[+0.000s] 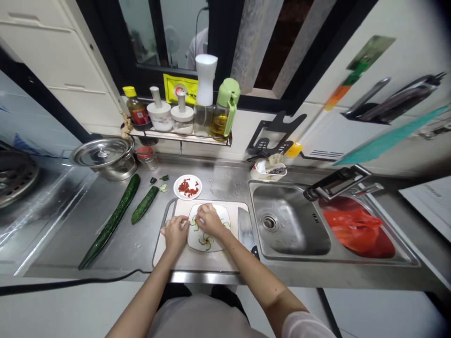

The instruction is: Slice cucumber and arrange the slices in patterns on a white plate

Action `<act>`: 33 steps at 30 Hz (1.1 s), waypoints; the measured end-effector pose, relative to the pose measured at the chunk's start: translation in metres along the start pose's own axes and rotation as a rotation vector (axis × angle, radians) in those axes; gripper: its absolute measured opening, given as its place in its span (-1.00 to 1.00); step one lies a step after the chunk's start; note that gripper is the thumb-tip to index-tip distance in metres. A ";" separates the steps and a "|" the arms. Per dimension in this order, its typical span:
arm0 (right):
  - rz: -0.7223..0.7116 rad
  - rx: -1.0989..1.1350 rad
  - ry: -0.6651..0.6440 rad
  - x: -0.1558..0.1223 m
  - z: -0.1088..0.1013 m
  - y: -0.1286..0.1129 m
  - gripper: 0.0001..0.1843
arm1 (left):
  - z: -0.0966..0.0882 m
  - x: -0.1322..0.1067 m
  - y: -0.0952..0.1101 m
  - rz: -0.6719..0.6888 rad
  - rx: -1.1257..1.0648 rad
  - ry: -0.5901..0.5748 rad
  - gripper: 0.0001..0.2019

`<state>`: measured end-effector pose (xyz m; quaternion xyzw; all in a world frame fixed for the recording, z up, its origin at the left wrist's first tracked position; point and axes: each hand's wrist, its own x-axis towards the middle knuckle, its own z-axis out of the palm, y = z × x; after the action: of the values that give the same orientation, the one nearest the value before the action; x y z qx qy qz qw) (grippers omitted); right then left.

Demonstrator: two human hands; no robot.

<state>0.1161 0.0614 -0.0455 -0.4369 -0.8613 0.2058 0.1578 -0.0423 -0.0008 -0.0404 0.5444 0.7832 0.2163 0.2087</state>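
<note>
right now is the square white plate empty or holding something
Holding something: thin green-edged slices lie on the square white plate.

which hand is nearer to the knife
Right. The right hand is over the white plate, a little left of the knife; the left hand is farther away, by the plate's left edge.

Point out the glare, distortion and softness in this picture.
Head view: bright reflections on the steel sink and pot lid; head view: wide-angle distortion, the window frame and tap slanting; head view: cucumber slices on the plate look soft, fine detail lost.
</note>
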 end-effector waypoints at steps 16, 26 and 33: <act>-0.050 -0.085 -0.057 0.001 0.001 -0.003 -0.82 | 0.009 0.005 0.006 0.069 0.047 -0.042 -0.83; -0.033 -0.102 -0.077 0.000 0.003 -0.002 -0.79 | 0.016 0.006 0.010 0.083 0.089 -0.053 -0.84; 0.078 -0.054 0.055 -0.012 0.010 -0.003 -0.87 | 0.016 0.006 0.009 0.082 0.075 -0.054 -0.83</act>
<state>0.1165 0.0476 -0.0535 -0.4798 -0.8442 0.1765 0.1612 -0.0287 0.0093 -0.0491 0.5891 0.7619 0.1804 0.2000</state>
